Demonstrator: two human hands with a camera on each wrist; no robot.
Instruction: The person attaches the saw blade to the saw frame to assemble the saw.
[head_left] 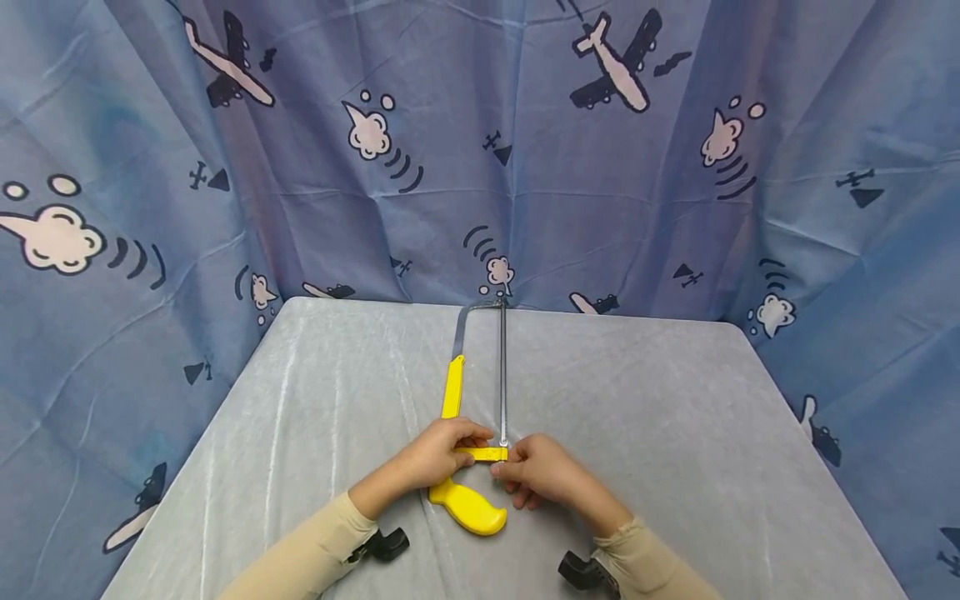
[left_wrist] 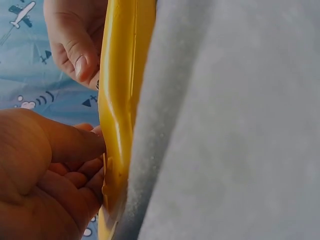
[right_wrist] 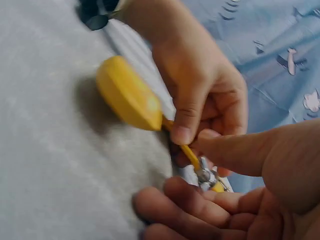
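A hacksaw with a yellow handle point(head_left: 471, 507) and yellow frame point(head_left: 453, 387) lies on the table, its handle end nearest me. Its blade point(head_left: 503, 375) runs lengthwise along the right side. With thumb and fingers, my left hand point(head_left: 435, 454) holds the short yellow arm point(head_left: 487, 454) at the blade's near end. My right hand point(head_left: 543, 471) is at the tip of that arm, thumb and fingers curled about the silver wing nut point(right_wrist: 204, 175). In the left wrist view, the handle point(left_wrist: 120, 100) partly hides the right hand point(left_wrist: 75, 40).
A grey cloth covers the table point(head_left: 637, 400). Behind and at both sides hangs a blue curtain point(head_left: 450, 167) printed with aeroplanes and clouds. Black wrist mounts point(head_left: 386, 546) are strapped on both sleeves.
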